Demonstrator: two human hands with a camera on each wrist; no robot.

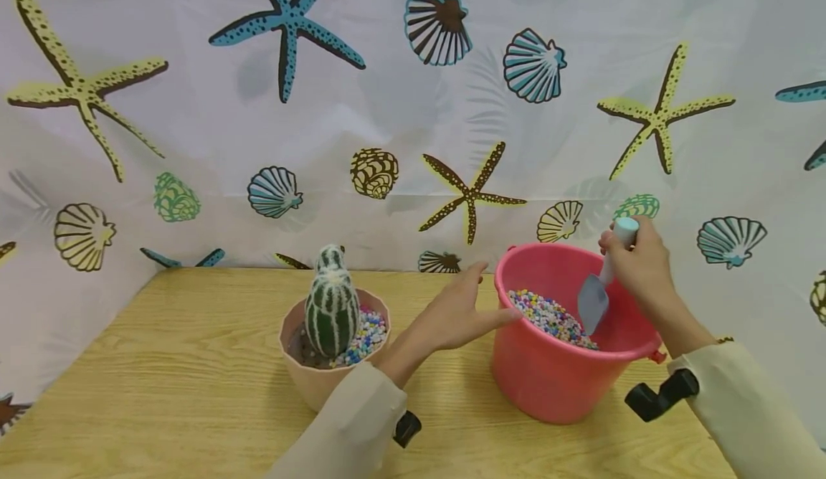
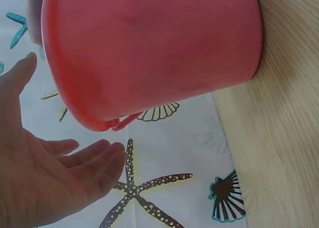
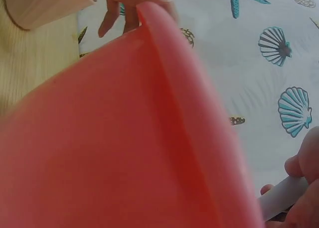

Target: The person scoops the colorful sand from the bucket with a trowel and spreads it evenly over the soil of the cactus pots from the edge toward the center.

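Note:
My right hand (image 1: 642,271) grips the pale handle of a small trowel (image 1: 592,303), whose grey blade points down inside a pink bucket (image 1: 548,386). Below the blade lie multicoloured pebbles (image 1: 548,314) along the bucket's left side. In the right wrist view the bucket wall hides the blade, while the fingers wrap the handle (image 3: 284,195). At the bucket's left rim is my left hand (image 1: 452,314), thumb and fingers spread and holding nothing. Left of it stands a peach pot (image 1: 310,382) with a striped green cactus (image 1: 331,314) upright in it. Similar pebbles (image 1: 368,335) cover the pot's right part; dark soil shows at left.
Pot and bucket stand on a wooden table (image 1: 161,364). Behind them hangs a white cloth (image 1: 387,120) printed with starfish and shells. The bucket's handle joint (image 1: 657,357) sticks out at its right rim.

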